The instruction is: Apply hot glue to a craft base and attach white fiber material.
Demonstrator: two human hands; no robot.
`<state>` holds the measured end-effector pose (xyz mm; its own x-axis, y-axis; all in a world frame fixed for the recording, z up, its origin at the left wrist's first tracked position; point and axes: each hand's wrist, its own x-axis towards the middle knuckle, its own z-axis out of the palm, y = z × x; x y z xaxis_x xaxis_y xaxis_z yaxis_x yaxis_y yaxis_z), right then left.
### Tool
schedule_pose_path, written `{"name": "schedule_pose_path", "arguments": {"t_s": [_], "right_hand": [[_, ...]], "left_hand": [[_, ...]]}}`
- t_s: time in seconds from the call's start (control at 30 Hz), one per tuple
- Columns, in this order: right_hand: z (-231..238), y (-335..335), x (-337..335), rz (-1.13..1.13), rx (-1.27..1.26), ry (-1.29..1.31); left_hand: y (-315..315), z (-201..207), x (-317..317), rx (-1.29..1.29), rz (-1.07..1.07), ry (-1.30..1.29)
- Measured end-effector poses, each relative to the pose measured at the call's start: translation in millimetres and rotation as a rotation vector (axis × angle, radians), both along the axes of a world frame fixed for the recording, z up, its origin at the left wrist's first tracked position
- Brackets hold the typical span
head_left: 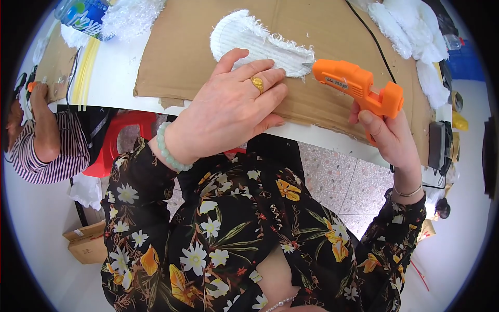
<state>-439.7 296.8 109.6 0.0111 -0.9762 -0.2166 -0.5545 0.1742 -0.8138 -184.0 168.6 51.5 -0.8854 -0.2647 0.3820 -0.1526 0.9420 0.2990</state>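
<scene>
A white, sole-shaped piece of ribbed plush fabric (244, 39) with a frayed, fluffy edge lies on a flat cardboard sheet (176, 57). My left hand (236, 101) rests over its near edge, fingers stretched out and pressing lightly; part of the fabric is hidden beneath them. In my right hand (387, 130) I grip an orange hot glue gun (345, 78), with its nozzle pointing left. The tip is at the right end of the fabric, right by the frayed edge; whether it touches cannot be made out.
Yellowish glue sticks (86, 73) lie at the left, near a blue-labelled bottle (86, 18). White fluffy pieces (410, 31) are piled at the far right. A black cable (377, 41) crosses the cardboard. Another person (49, 130) works at the left beside a red stool (117, 140).
</scene>
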Motion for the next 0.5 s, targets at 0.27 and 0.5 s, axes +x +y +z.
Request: {"name": "schedule_pose_path", "arguments": {"t_s": [0.27,0.5], "right_hand": [[-2.8,0.5,-4.6,-0.048,-0.018,0.055],[0.3,3.2,-1.3,-0.031,-0.022,0.018]], "left_hand": [[1.0,-1.6,0.4,-0.013,0.005,0.015],[0.9,-4.9,-0.7,-0.046,0.005,0.05]]}}
